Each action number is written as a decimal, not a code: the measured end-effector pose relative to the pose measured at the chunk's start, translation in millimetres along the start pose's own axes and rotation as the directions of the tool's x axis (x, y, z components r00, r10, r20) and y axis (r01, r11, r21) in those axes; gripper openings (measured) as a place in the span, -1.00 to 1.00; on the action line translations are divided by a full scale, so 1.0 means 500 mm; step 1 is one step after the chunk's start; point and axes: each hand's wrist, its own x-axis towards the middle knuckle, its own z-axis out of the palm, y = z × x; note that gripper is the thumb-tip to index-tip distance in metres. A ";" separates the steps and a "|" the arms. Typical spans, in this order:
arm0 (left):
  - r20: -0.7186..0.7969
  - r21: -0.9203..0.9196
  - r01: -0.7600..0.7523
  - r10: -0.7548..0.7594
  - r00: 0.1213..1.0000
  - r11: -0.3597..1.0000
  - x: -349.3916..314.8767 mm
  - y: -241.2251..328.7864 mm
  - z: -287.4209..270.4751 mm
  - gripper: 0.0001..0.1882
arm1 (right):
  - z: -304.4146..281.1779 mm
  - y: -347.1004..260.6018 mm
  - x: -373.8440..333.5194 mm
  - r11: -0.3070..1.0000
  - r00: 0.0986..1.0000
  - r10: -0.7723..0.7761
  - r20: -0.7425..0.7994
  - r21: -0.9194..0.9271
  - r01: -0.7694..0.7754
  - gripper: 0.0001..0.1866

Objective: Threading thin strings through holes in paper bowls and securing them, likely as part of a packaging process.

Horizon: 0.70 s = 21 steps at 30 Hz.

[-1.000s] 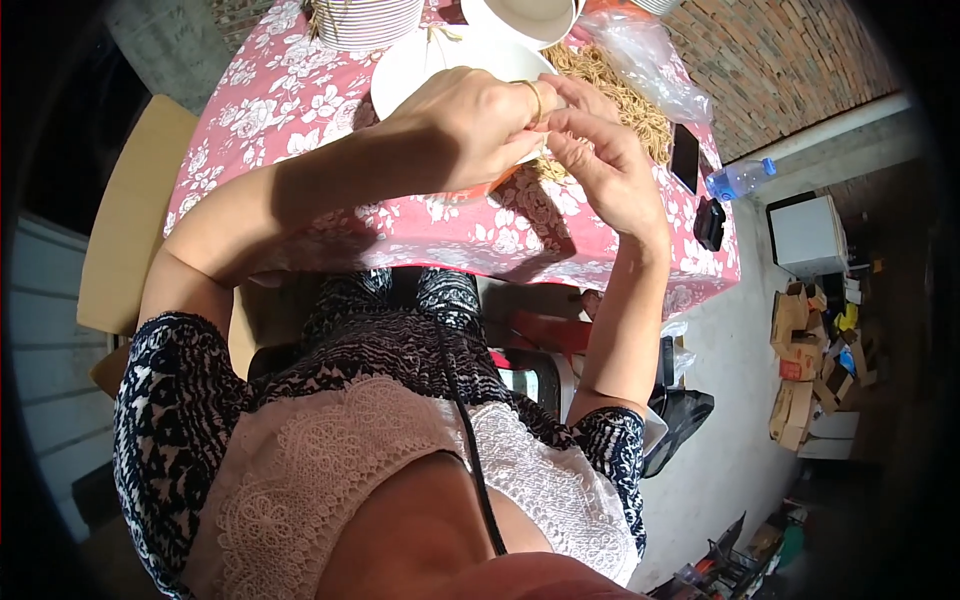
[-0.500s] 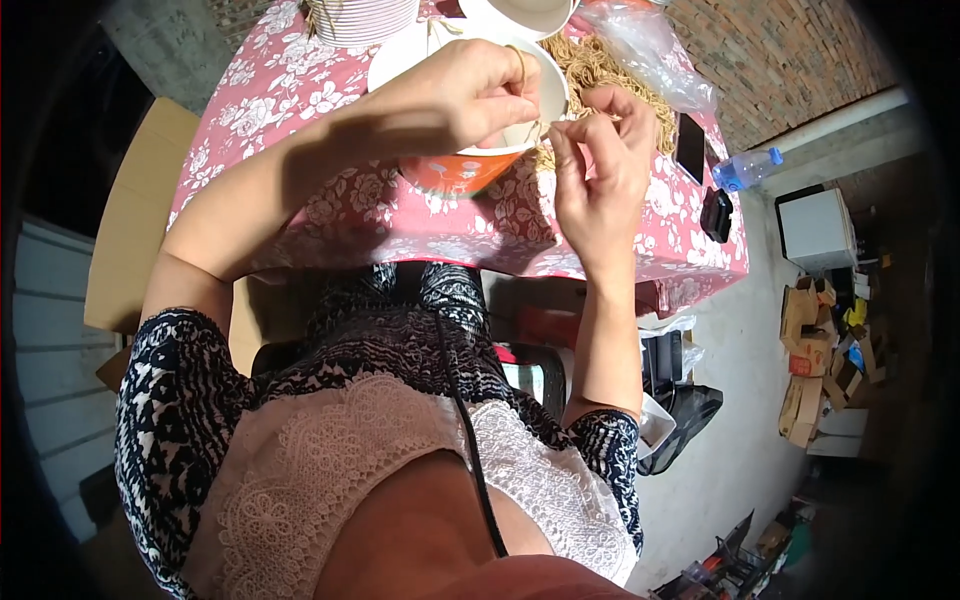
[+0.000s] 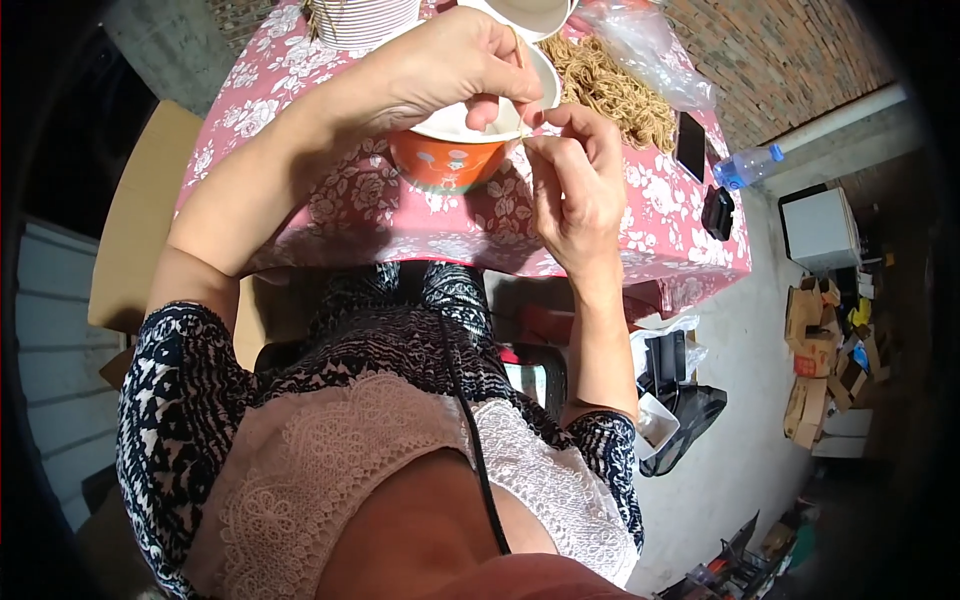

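An orange paper tub (image 3: 445, 165) with a white rim and inside stands near the table's front edge. Over its rim my left hand (image 3: 455, 70) is closed in a pinch, with a strand of thin tan cord (image 3: 518, 45) along its fingers. My right hand (image 3: 580, 195), just right of the tub, has thumb and index finger pinched on the cord by the rim, its other fingers curled. The two hands' fingertips almost meet. My left hand covers much of the tub's opening. A heap of tan cord (image 3: 615, 95) lies behind my right hand.
On the floral pink tablecloth (image 3: 345, 215) are a stack of white tubs (image 3: 365, 22), a white bowl (image 3: 530, 18), a clear plastic bag (image 3: 650, 50), a black phone (image 3: 690, 147) and a black case (image 3: 717, 213). A water bottle (image 3: 748, 168) sits at the right edge; cardboard boxes (image 3: 812, 350) lie beyond.
My left hand has shifted up slightly and turned. The right hand has moved left and down, so the fingertips are nearer each other. More of the orange tub and the cord heap shows.
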 end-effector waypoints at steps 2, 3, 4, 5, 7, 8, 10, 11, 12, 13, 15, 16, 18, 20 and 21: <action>0.109 -0.079 0.043 -0.034 0.993 0.996 -0.004 0.002 -0.003 -0.88 | 0.009 -0.005 -0.003 0.999 1.000 0.009 -0.027 0.038 -0.008 -0.84; 0.107 -0.075 0.044 -0.036 0.994 0.996 -0.007 0.002 -0.005 -0.88 | 0.014 -0.008 -0.004 0.997 0.998 0.019 -0.053 0.074 -0.016 -0.86; 0.038 0.031 0.044 -0.045 0.998 0.999 -0.010 0.001 -0.007 -0.88 | 0.018 -0.011 -0.007 0.997 0.998 0.020 -0.055 0.078 -0.016 -0.86; -0.032 0.137 0.051 -0.047 0.998 0.989 -0.014 -0.001 -0.010 -0.88 | 0.021 -0.015 -0.009 0.996 0.998 0.029 -0.059 0.082 -0.024 -0.87; -0.035 0.242 0.018 -0.010 0.999 0.970 -0.021 -0.013 -0.019 -0.88 | 0.026 -0.019 -0.007 0.995 0.997 0.037 -0.066 0.093 -0.031 -0.88; -0.030 0.340 -0.017 0.029 0.999 0.940 -0.026 -0.017 -0.024 -0.88 | 0.028 -0.019 -0.003 0.998 0.997 0.001 -0.080 0.055 0.004 -0.88; 0.007 0.350 -0.022 0.021 1.000 0.936 -0.040 -0.016 -0.025 -0.86 | 0.031 -0.017 0.006 0.998 0.998 -0.001 -0.057 0.060 0.004 -0.87; 0.011 0.443 -0.024 0.022 1.000 0.896 -0.049 -0.009 -0.021 -0.85 | 0.027 -0.018 0.015 0.999 0.999 -0.042 -0.030 0.013 0.042 -0.87; 0.015 0.532 -0.026 0.022 1.000 0.847 -0.058 -0.001 -0.018 -0.84 | 0.022 -0.023 0.028 0.996 0.997 -0.082 -0.002 -0.033 0.082 -0.88; 0.036 0.582 -0.048 0.032 0.999 0.812 -0.067 0.010 -0.017 -0.81 | 0.026 -0.020 0.034 0.996 0.996 -0.082 0.029 0.035 0.081 -0.90; 0.040 0.646 0.002 -0.037 0.999 0.764 -0.076 0.031 -0.017 -0.80 | 0.030 -0.018 0.051 0.990 0.989 -0.136 0.055 0.058 0.132 -0.91; 0.041 0.704 0.046 -0.105 0.994 0.709 -0.079 0.035 -0.019 -0.79 | 0.034 -0.016 0.059 0.980 0.979 -0.189 0.080 0.078 0.183 -0.91; 0.033 0.691 0.069 -0.127 0.991 0.719 -0.084 0.038 -0.023 -0.78 | 0.045 -0.008 0.066 0.970 0.968 -0.235 0.083 0.087 0.228 -0.89; 0.050 0.633 0.037 -0.089 0.995 0.773 -0.086 0.051 -0.026 -0.81 | 0.058 0.000 0.061 0.934 0.985 -0.137 0.101 0.344 0.094 -0.90; 0.048 0.634 0.036 -0.086 0.995 0.772 -0.088 0.047 -0.029 -0.81 | 0.059 0.001 0.064 0.937 0.988 -0.130 0.084 0.336 0.095 -0.90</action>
